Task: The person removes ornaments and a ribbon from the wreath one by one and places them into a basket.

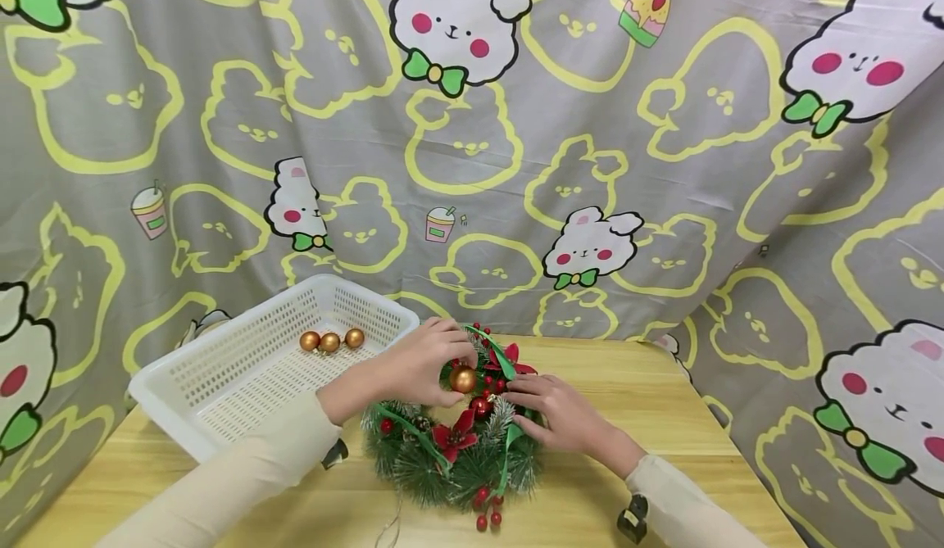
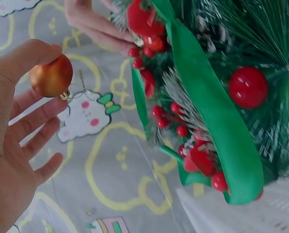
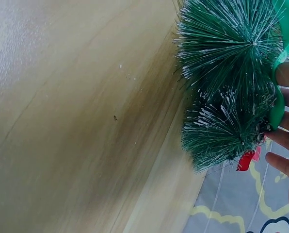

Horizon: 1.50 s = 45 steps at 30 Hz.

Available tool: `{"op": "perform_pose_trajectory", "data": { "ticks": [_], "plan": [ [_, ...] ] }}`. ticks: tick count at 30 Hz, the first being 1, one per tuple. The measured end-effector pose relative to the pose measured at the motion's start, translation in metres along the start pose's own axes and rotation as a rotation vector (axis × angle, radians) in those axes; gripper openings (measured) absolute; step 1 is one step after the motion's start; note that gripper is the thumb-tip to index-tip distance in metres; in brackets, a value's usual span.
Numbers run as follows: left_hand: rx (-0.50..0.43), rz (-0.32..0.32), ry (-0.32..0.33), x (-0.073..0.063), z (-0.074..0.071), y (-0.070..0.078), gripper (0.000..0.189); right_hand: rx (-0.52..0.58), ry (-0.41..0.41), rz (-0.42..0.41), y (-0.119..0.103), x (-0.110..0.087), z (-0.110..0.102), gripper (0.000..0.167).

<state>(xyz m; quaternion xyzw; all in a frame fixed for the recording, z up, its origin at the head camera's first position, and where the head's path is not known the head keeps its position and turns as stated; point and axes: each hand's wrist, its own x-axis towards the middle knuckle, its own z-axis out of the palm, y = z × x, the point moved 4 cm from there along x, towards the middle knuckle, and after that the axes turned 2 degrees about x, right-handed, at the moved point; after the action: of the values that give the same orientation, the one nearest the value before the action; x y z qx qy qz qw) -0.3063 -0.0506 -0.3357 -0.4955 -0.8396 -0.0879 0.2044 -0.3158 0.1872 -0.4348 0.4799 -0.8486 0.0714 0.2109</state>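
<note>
A gold ball ornament [image 1: 463, 379] is pinched between the thumb and fingers of my left hand [image 1: 428, 361], above the middle of the wreath. Its metal cap and thin hanging loop show in the left wrist view. The green wreath [image 1: 472, 474] lies on the table, trimmed with red flowers, berries, green ribbon and a shiny red ball [image 1: 481, 405]. My right hand [image 1: 564, 413] rests on the wreath's right side, its fingers extended over the greenery. In the right wrist view, the fingers [image 3: 287, 138] lie beside the green ribbon [image 3: 276, 110] at the frosted needles.
A white plastic basket [image 1: 243, 319] stands at the left, with several gold balls [image 1: 329, 341] at its far side. A thin string [image 1: 391, 523] lies in front of the wreath on the wooden table [image 1: 627, 499]. A patterned curtain [image 1: 472, 179] hangs behind and at both sides.
</note>
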Motion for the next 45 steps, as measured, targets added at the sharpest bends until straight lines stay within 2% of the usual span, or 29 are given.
{"op": "perform_pose_trajectory", "data": {
  "ticks": [8, 17, 24, 29, 35, 41, 45],
  "plan": [
    [-0.02, -0.053, 0.021, -0.013, -0.004, -0.017, 0.033, 0.035, 0.015, 0.008, 0.002, -0.002, 0.003, 0.033],
    [-0.01, -0.14, -0.025, -0.028, -0.011, -0.034, 0.033, 0.113, -0.029, 0.072, 0.001, 0.002, 0.0, 0.031],
    [-0.009, -0.175, 0.002, -0.041, -0.016, -0.048, 0.032, 0.109, -0.047, 0.098, 0.0, 0.003, -0.001, 0.031],
    [-0.023, -0.209, 0.004, -0.047, -0.017, -0.058, 0.033, 0.093, -0.022, 0.083, -0.003, 0.001, -0.002, 0.03],
    [-0.016, -0.244, 0.049, -0.054, -0.023, -0.076, 0.032, 0.1, 0.008, 0.075, -0.003, 0.001, -0.001, 0.028],
    [-0.036, -0.314, 0.07, -0.061, -0.027, -0.096, 0.03, 0.095, 0.021, 0.07, -0.002, -0.001, 0.0, 0.027],
    [-0.033, -0.4, 0.066, -0.069, -0.027, -0.112, 0.03, 0.092, 0.033, 0.061, -0.001, -0.001, 0.002, 0.027]
  ]
}}
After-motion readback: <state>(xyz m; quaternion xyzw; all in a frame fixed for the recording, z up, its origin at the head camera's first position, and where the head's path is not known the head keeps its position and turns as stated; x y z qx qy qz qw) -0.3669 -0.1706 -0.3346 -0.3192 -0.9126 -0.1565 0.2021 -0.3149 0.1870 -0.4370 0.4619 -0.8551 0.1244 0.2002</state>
